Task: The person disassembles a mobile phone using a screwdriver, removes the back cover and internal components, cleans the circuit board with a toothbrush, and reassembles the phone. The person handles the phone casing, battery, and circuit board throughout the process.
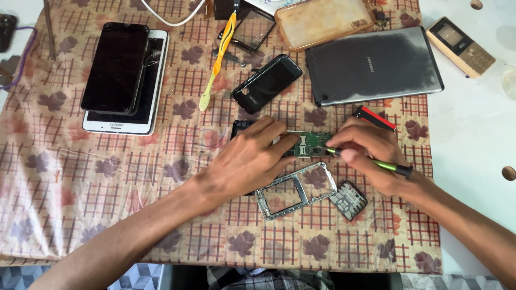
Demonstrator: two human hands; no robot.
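- Head view: the left hand [252,156] lies flat over a small green circuit board [310,144] on the patterned tablecloth [80,177], fingertips pressed down on the board's left end
- The right hand [371,153] pinches a green-handled screwdriver [376,162] between thumb and fingers, its tip resting on the board's right side
- Just below the board lies a silver phone frame [295,190], empty in the middle, and beside it to the right a dark keypad piece [348,200]
- A red and black tool [374,118] shows just behind the right hand
- Farther up the cloth: a black phone [267,83] lying tilted, a yellow toothbrush [216,64], a dark grey tablet [373,65], and a clear phone case [325,20]
- At the left a black phone is stacked on a white tablet [145,115]
- A gold keypad phone [461,45] lies off the cloth on the white table [478,123]
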